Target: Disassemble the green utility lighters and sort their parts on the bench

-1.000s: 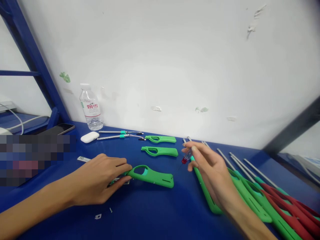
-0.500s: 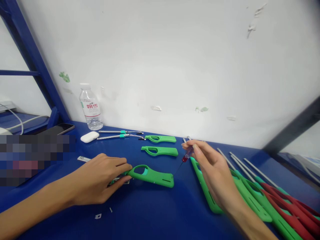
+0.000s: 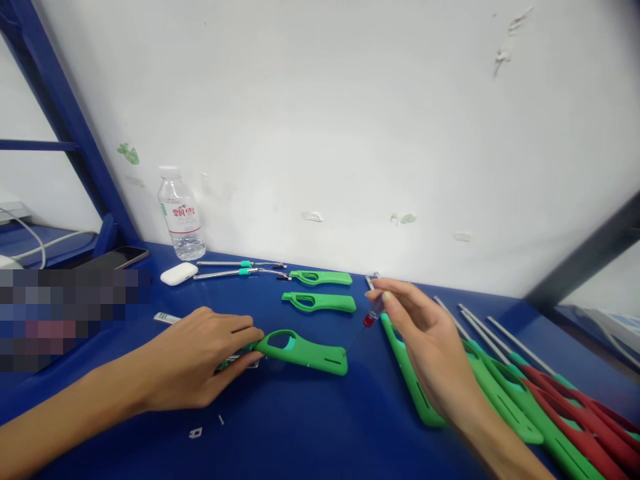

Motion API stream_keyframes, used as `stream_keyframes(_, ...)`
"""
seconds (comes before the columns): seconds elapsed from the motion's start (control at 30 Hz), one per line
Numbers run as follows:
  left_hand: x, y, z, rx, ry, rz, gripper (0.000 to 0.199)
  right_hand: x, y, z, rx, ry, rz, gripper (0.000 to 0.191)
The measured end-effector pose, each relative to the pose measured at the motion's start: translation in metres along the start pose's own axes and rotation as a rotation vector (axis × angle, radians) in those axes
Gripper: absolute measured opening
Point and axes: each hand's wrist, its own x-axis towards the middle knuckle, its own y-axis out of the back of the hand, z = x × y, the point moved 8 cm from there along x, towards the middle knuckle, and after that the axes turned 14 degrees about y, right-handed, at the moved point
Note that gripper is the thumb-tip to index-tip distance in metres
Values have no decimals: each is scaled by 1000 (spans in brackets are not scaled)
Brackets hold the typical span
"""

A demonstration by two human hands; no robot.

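While the left hand (image 3: 205, 353) is clamped on one end of the green handle (image 3: 315, 355), which extends rightward from its fingertips, the right hand (image 3: 425, 327) pinches one screwdriver (image 3: 369, 321), tip at the handle's right end (contact unconfirmed). Beyond the handle: two green shells (image 3: 337, 303), two metal rods (image 3: 220, 274), one bottle (image 3: 185, 223).

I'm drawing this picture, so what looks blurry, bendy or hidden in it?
In the head view, coarse squares hide part of the left side; in the head view, the left blue post leans, perhaps partly from a wide lens; in the head view, the wall darkens at the top right corner, and the screwdriver's thin shaft looks faint.
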Motion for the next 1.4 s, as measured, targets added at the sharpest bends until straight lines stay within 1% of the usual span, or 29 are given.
stream_keyframes(0.07,0,0,0,3,3,-7,29,0,-1,0,-6,-6,-6,28)
stream_keyframes(0.2,-1,0,0,-5,4,-15,31,1,-1,-5,-7,56,7,18)
stream_keyframes(0.27,-1,0,0,-9,5,-13,30,0,-1,-3,-4,29,10,19)
stream_keyframes(0.33,-1,0,0,-12,4,-5,29,0,-1,0,8,-4,2,24)
stream_keyframes(0.37,0,0,0,-12,5,-1,29,0,-2,1,14,-2,-4,25)
stream_keyframes(0.5,0,0,0,-13,0,0,30,0,-5,-2,26,47,-11,18)
stream_keyframes(0.67,0,1,0,-14,-8,6,29,-1,-7,1,14,7,-21,28)
stream_keyframes(0.8,-1,3,2,-19,-32,20,27,-1,-5,0,-13,25,-11,23)
stream_keyframes(1.0,0,4,3,-30,-31,43,28,-1,-5,-3,104,18,-21,23)
stream_keyframes(1.07,0,4,3,-35,-31,40,28,-1,-7,-4,56,9,-69,25)
stream_keyframes(1.1,0,4,3,-35,-28,35,28,-2,-8,-4,-34,4,-112,27)
stream_keyframes(1.2,0,2,2,-18,-21,17,29,-2,-11,0,-438,8,-289,31)
stream_keyframes(1.27,0,2,2,-7,-21,10,30,-4,-14,5,-613,10,-410,29)
stream_keyframes(1.33,0,2,2,-5,-22,9,30,-7,-18,10,-666,-7,-488,29)
stream_keyframes(1.4,1,2,2,-4,-21,8,29,-9,-20,13,-682,-28,-530,30)
